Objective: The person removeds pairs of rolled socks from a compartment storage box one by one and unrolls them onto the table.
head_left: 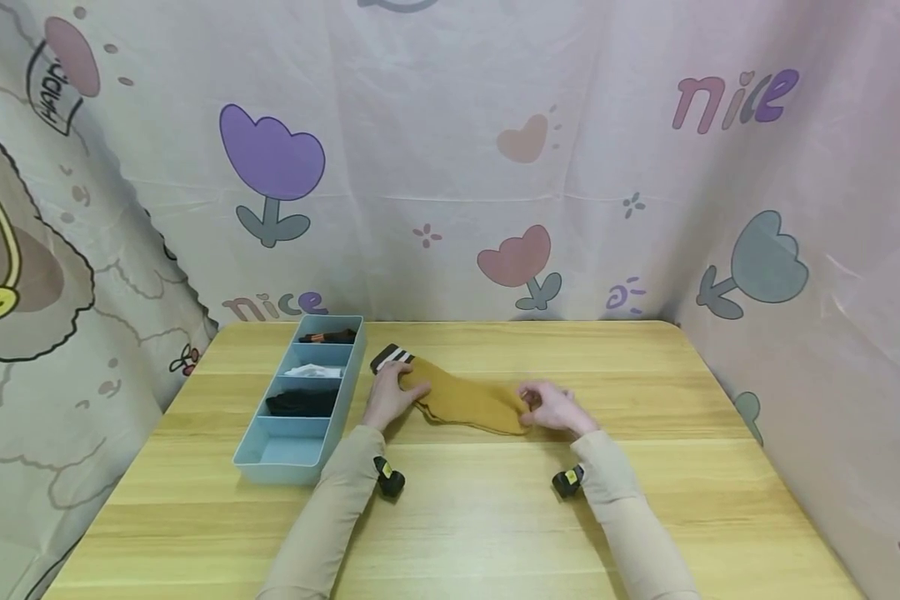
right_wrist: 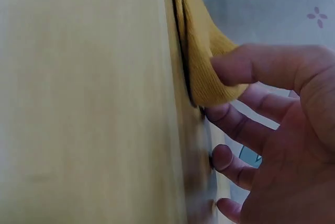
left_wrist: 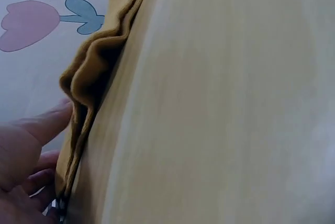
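A pair of mustard-yellow socks [head_left: 468, 398] lies flat on the table, one on top of the other. Its cuff end, black with white stripes, points left. On the socks near that end rests my left hand [head_left: 392, 396], thumb spread from the fingers. The left wrist view shows the left thumb [left_wrist: 49, 122] against the wavy layered edge of the socks [left_wrist: 86, 72]. At the opposite end, my right hand [head_left: 558, 407] pinches the socks between thumb and forefinger. The sock end [right_wrist: 209, 82] bends up there, while the other right fingers are spread below.
Left of the socks stands a light-blue divided box [head_left: 352, 367]. Its compartments hold a dark brown item [head_left: 330, 337], a white folded item [head_left: 315, 371] and a black folded item [head_left: 303, 403]; the nearest one shows its bare floor. A patterned curtain [head_left: 435, 167] hangs behind the wooden table [head_left: 480, 517].
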Motion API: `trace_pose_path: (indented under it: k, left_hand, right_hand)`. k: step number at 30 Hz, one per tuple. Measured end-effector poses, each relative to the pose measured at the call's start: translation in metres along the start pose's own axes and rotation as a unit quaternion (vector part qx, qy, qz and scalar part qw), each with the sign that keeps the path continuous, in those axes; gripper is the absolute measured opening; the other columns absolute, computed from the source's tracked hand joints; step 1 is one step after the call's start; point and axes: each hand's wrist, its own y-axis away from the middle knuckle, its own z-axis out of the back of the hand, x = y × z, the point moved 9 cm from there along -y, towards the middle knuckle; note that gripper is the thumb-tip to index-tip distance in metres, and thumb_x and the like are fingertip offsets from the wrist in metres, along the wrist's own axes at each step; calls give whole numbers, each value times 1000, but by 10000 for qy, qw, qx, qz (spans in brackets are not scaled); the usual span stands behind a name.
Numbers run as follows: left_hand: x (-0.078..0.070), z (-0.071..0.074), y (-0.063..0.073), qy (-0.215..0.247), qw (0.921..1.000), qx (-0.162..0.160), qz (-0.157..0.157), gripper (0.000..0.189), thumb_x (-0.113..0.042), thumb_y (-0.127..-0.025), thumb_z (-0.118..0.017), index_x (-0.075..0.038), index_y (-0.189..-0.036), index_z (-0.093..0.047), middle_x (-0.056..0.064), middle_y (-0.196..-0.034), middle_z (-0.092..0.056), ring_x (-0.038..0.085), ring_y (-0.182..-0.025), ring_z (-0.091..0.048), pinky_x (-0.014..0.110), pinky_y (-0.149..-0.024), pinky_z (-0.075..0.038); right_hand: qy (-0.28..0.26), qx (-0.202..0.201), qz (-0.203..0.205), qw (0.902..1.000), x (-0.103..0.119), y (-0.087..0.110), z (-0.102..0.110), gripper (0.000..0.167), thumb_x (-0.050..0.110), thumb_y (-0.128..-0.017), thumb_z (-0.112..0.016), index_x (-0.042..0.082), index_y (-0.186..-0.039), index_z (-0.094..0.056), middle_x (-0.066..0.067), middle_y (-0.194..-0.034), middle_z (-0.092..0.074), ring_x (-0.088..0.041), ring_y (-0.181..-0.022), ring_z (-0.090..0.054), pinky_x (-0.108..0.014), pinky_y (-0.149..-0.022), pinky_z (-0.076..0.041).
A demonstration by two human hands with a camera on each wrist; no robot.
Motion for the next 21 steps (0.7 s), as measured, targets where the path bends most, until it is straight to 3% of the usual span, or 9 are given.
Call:
trace_pose_path:
  k: [5, 8, 11, 15, 21]
  left_hand:
    - [2, -2, -5, 120, 9997, 132, -158, 57, -20, -81, -85, 7, -125, -61, 26, -137, -56, 42, -133, -49, 52, -115, -38]
    - [2, 0, -8, 291, 9990, 236, -258, 57, -15, -80, -85, 8, -126, -60, 27, -136, -57, 42, -133, -50, 52, -116, -37]
    - [2, -1, -11, 353, 9982, 364, -315, 59, -12, -80, -84, 8, -130, -58, 26, -136, -57, 42, -134, -49, 52, -117, -36]
    - [5, -4, -16, 342, 9972, 587, -298, 61, -11, -82, -82, 6, -134, -55, 26, -139, -55, 43, -137, -46, 53, -118, -34]
    - [7, -3, -21, 490, 9958, 713, -298, 60, -5, -83, -80, 6, -136, -54, 27, -143, -53, 45, -139, -44, 54, -119, -33]
  right_hand:
    - [-84, 10, 302, 9995, 8, 6, -2, 23, 26, -80, -82, 15, -91, -65, 3, -83, -65, -13, -81, -55, -54, -95, -27]
    - [-357, -156, 475, 9981, 10, 9, -1, 31, 30, -82, -81, 10, -102, -67, -2, -89, -65, -13, -83, -55, -41, -91, -36]
    - [-818, -367, 536, 9945, 11, 10, 0, 42, 22, -83, -81, 2, -117, -66, -9, -96, -64, -14, -84, -55, -27, -80, -44]
    - [-1184, -421, 566, 9905, 15, 9, -1, 42, 14, -84, -79, -4, -120, -66, -12, -92, -64, -13, -81, -56, -20, -74, -48]
    - [-1146, -106, 754, 9905, 25, 11, -12, 21, 10, -87, -75, -5, -100, -69, -6, -76, -66, -5, -67, -56, -18, -62, -49]
